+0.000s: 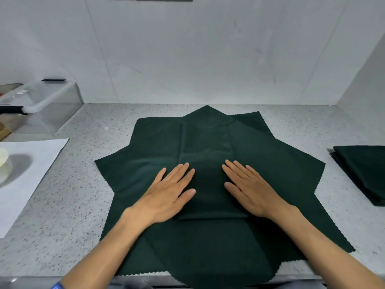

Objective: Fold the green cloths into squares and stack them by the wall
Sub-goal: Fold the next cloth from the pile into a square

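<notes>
The folded green stack [362, 174] at the right is cut off by the frame edge, and a clear lidded box [41, 101] and a jar [4, 165] at the left are partly out of view. On the speckled grey bench [83, 195], before a pale tiled wall [187, 59], the left hand [166, 195] and right hand [254, 192] press flat, fingers straight and released, on a folded cloth [208, 163] atop overlapping spread green cloths [129, 174].
</notes>
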A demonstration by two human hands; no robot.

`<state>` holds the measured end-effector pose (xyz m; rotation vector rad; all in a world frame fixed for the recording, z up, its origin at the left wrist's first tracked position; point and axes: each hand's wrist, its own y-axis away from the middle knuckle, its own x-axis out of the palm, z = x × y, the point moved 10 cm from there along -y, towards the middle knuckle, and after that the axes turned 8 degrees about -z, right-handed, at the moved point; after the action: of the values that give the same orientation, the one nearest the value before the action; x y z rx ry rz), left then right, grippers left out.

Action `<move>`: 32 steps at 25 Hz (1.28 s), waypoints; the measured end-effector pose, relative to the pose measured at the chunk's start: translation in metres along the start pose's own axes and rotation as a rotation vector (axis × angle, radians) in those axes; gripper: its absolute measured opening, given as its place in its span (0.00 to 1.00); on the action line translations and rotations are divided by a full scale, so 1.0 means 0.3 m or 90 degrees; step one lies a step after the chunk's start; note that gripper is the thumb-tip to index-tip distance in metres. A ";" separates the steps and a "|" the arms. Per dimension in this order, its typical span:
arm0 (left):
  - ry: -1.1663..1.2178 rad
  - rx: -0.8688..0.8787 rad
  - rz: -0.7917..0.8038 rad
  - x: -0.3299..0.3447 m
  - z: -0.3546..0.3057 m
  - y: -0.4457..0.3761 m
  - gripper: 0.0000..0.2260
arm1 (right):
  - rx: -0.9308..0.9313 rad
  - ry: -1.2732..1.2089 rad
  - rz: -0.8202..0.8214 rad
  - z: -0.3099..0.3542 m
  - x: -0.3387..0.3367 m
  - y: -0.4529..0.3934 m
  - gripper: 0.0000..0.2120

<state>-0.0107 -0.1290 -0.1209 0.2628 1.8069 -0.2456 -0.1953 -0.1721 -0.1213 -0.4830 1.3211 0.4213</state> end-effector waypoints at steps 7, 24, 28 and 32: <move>0.092 0.064 -0.002 -0.081 0.052 -0.020 0.31 | -0.057 -0.199 0.071 -0.078 -0.058 0.022 0.32; 0.223 0.024 -0.134 -0.197 -0.115 0.242 0.25 | -0.090 -0.389 -0.173 0.071 -0.205 0.270 0.12; 0.534 -0.206 -0.104 -0.181 -0.020 0.199 0.16 | 0.219 -0.643 -0.049 0.029 -0.149 0.124 0.08; 0.586 -0.375 -0.117 -0.134 0.058 0.172 0.05 | 0.482 -0.575 -0.013 -0.052 -0.062 0.096 0.13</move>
<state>0.0308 -0.0873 -0.0877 -0.2654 2.7127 0.3500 -0.2277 -0.1572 -0.1085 0.3208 0.5106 0.0636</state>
